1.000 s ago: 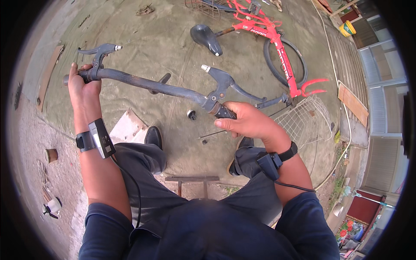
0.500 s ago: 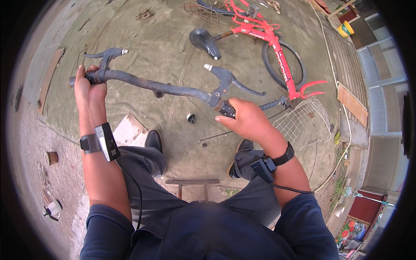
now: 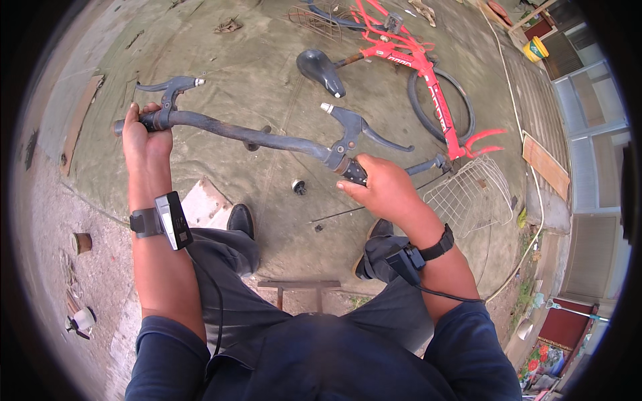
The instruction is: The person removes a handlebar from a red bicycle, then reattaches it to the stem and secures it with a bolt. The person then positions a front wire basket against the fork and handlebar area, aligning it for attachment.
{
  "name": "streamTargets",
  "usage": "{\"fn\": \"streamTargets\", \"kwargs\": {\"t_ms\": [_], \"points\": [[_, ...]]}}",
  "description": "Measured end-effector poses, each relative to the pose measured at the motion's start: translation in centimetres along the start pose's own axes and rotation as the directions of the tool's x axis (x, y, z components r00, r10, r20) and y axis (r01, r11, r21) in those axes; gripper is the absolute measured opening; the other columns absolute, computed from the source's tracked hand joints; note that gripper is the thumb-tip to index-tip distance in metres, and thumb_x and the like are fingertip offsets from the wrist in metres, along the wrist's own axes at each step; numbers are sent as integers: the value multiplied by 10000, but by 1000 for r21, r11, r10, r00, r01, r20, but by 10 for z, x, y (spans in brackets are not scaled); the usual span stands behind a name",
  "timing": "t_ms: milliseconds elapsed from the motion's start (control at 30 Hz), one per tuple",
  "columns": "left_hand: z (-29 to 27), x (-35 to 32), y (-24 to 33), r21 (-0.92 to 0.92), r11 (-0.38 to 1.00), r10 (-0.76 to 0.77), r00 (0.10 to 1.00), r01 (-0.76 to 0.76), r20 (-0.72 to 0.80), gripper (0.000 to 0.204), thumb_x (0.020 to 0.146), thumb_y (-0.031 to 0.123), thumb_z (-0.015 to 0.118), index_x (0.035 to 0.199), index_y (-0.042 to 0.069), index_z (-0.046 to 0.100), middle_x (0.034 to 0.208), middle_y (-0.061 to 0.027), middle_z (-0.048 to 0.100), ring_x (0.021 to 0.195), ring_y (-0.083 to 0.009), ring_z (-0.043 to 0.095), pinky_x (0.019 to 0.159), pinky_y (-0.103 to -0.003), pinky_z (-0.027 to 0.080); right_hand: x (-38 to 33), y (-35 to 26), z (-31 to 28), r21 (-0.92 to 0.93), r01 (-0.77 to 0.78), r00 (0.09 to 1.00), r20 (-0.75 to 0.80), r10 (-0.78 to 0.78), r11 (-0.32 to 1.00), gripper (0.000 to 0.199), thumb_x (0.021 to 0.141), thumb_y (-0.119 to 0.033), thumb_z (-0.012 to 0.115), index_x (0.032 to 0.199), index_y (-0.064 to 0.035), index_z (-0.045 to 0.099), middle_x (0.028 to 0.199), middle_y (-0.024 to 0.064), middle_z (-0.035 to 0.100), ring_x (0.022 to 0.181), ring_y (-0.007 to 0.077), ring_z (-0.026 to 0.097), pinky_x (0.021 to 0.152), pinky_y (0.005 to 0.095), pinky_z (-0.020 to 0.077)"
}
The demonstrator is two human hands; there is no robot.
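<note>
A worn, dark bicycle handlebar [image 3: 244, 136] spans the space in front of me, held by both hands. My left hand [image 3: 148, 139] is closed round its left end, palm up. At the other end my right hand [image 3: 380, 184] wraps the black grip [image 3: 352, 171]. A brake lever [image 3: 172, 90] stands up beside my left hand, and a second brake lever [image 3: 351, 127] sits just inboard of my right hand. Below the bar, a small black-and-white round part [image 3: 299, 187] lies on the ground.
A red bicycle frame [image 3: 428, 70] lies beyond the bar with its black saddle [image 3: 319, 70] and a wheel [image 3: 409, 100]. To the right are a wire basket [image 3: 471, 197] and a board [image 3: 546, 164]. A white plate [image 3: 206, 204] is near my left shoe [image 3: 241, 222].
The handlebar and both hands sit slightly farther right and lower in the picture. The surroundings have shifted a little too. Both holds are the same.
</note>
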State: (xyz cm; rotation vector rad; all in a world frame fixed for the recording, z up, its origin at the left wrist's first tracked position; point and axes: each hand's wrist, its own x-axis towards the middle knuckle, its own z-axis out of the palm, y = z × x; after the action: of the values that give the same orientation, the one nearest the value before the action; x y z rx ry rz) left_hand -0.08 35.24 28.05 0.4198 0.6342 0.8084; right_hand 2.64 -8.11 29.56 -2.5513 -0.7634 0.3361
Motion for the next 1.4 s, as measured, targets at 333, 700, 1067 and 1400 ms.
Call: {"fn": "streamTargets", "kwargs": {"t_ms": [333, 700, 1067, 1400], "points": [[6, -9, -4, -67, 998, -19, 999, 17, -29, 157, 1058, 175, 560, 1003, 59, 469, 847, -74, 547, 752, -231, 587, 847, -491, 549, 1, -7, -7, -75, -65, 998, -5, 65, 995, 427, 862, -432, 763, 957, -52, 594, 866, 159, 677, 836, 406, 661, 712, 477, 507], [8, -15, -5, -134, 991, -33, 999, 29, -28, 144, 1046, 163, 539, 976, 65, 460, 852, -83, 541, 778, -242, 582, 875, -512, 541, 2, -3, -2, -135, -3, 992, -125, -14, 991, 411, 839, -379, 811, 960, -54, 591, 803, 174, 635, 776, 419, 640, 640, 488, 485], [12, -31, -9, -8, 996, -89, 992, 90, 93, 211, 1068, 237, 496, 1021, 32, 507, 978, -134, 644, 940, -295, 651, 929, -509, 549, 2, 11, -10, -185, 86, 933, -330, -144, 979, 387, 821, -308, 827, 1066, -66, 651, 854, 155, 676, 779, 391, 672, 653, 456, 521], [4, -36, -10, 297, 943, -239, 924, 148, 299, 291, 1043, 328, 586, 1140, 54, 593, 1177, -105, 678, 1114, -264, 637, 1055, -425, 475, 4, 30, -33, -361, 14, 876, -446, -186, 932, 335, 807, -317, 819, 990, -106, 634, 849, 116, 694, 768, 365, 692, 623, 464, 546]]}}
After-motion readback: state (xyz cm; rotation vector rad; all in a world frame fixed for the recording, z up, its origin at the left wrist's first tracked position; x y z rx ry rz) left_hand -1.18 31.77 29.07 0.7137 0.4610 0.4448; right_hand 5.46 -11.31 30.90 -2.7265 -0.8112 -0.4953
